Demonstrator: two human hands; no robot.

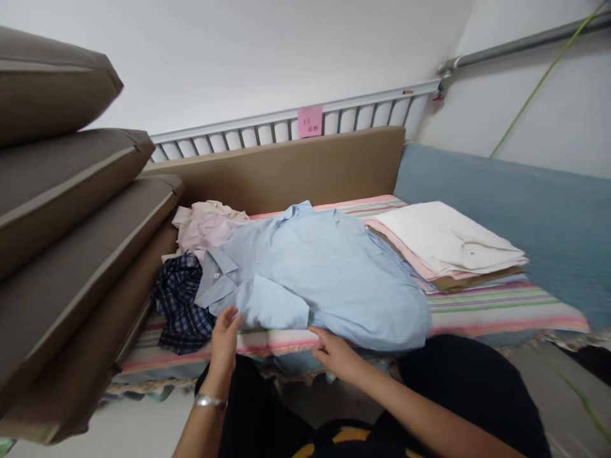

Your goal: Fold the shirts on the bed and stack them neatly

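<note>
A light blue short-sleeved shirt [338,267] lies spread on the striped cloth, its collar [220,273] toward the left. One sleeve [277,304] is laid flat along the near side. My left hand [226,332] is at the shirt's near edge below the collar, fingers loosely apart, gripping nothing. With its index finger stretched out, my right hand [333,353] reaches the corner of the sleeve's hem; its other fingers are partly bent and hold no fabric.
Crumpled pale pink clothes [210,224] and a dark plaid garment [184,302] lie at the left. Folded clothes with a white one on top [451,238] form a stack at the right. Large brown cushions [71,254] pile up on the left. Behind stands a radiator [258,133] with a pink note [310,121].
</note>
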